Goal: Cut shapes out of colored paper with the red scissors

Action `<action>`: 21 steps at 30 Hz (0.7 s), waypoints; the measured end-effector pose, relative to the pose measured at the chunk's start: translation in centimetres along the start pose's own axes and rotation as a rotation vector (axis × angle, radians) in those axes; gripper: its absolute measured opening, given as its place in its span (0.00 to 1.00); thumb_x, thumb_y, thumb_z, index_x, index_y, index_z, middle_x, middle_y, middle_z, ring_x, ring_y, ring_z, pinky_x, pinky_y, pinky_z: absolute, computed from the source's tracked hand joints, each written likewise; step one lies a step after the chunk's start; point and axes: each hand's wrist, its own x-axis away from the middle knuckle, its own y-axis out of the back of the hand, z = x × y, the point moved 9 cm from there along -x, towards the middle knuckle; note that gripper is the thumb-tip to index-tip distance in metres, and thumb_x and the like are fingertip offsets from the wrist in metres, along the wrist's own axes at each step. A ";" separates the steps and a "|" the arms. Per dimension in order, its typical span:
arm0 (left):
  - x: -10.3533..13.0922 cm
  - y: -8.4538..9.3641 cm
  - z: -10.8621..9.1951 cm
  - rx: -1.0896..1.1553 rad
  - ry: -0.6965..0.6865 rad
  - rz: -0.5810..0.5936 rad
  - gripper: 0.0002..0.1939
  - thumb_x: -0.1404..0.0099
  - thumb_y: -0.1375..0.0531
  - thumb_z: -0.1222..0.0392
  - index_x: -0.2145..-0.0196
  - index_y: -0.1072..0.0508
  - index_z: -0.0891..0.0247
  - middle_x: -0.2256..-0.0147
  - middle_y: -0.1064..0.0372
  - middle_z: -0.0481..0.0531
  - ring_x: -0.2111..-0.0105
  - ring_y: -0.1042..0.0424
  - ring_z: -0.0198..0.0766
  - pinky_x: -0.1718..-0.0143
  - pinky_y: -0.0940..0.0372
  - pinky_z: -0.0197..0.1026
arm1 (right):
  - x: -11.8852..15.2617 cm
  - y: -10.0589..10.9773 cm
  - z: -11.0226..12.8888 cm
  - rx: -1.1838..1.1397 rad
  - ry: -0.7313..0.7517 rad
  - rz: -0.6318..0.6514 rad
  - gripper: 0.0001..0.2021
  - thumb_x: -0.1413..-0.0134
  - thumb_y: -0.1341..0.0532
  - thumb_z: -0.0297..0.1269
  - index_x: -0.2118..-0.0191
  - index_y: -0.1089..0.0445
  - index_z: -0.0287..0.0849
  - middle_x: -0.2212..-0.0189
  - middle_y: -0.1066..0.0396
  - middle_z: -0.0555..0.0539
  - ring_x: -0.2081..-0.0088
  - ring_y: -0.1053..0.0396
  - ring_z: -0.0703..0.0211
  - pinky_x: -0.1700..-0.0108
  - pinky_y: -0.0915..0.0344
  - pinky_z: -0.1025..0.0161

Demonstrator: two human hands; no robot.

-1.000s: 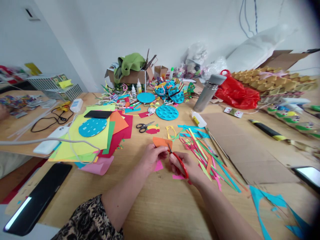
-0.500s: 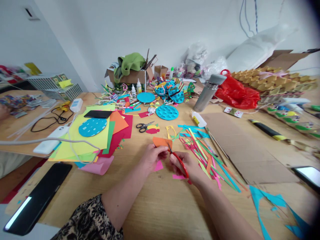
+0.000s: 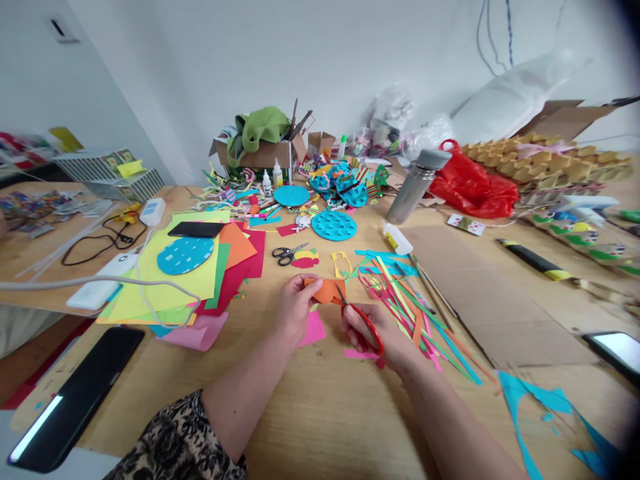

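Note:
My left hand (image 3: 299, 301) pinches a small piece of orange paper (image 3: 327, 291) by its left end, above the middle of the table. Red-handled scissors (image 3: 367, 325) are in my right hand (image 3: 373, 333), their blades pointing up and to the left at the right part of the orange paper. Beneath my hands lie a pink paper piece (image 3: 313, 329) and a pink strip (image 3: 361, 354). Beyond them are black scissors (image 3: 286, 255), red and yellow paper cutouts (image 3: 305, 259) and a yellow frame-like scrap (image 3: 342, 264).
Colored sheets (image 3: 200, 287) and a phone (image 3: 75, 400) lie left. To the right are paper strips (image 3: 405, 300), a cardboard sheet (image 3: 490, 300), a glue bottle (image 3: 397, 239) and a metal bottle (image 3: 417, 187). A person's arm (image 3: 45, 363) shows at far left.
My left hand has shifted slightly left and up on the orange paper, which now looks turned. More of the pink piece below shows. The scissors have moved slightly right.

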 end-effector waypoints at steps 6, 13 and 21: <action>0.3 -0.3 0.5 0.036 0.071 0.018 0.16 0.60 0.30 0.63 0.76 0.33 0.63 0.77 0.32 0.45 0.75 0.33 0.32 0.70 0.39 0.36 | 0.0 0.4 -0.3 -0.087 0.002 -0.020 0.33 0.53 0.43 0.72 0.73 0.34 0.40 0.85 0.36 0.52 0.84 0.42 0.67 0.81 0.52 0.68; 0.9 -1.3 1.3 -0.020 0.153 0.138 0.15 0.61 0.31 0.65 0.73 0.29 0.64 0.75 0.30 0.47 0.74 0.31 0.32 0.69 0.39 0.36 | -0.1 0.5 -0.2 -0.194 0.022 -0.018 0.32 0.52 0.41 0.70 0.73 0.32 0.40 0.85 0.36 0.51 0.83 0.41 0.65 0.80 0.51 0.67; 1.2 -1.8 1.1 -0.198 0.108 0.221 0.12 0.54 0.30 0.56 0.75 0.25 0.66 0.76 0.27 0.51 0.75 0.32 0.34 0.69 0.40 0.38 | 0.0 -0.1 -0.3 -0.126 -0.005 0.040 0.33 0.54 0.42 0.72 0.72 0.33 0.39 0.85 0.37 0.51 0.84 0.43 0.67 0.81 0.53 0.68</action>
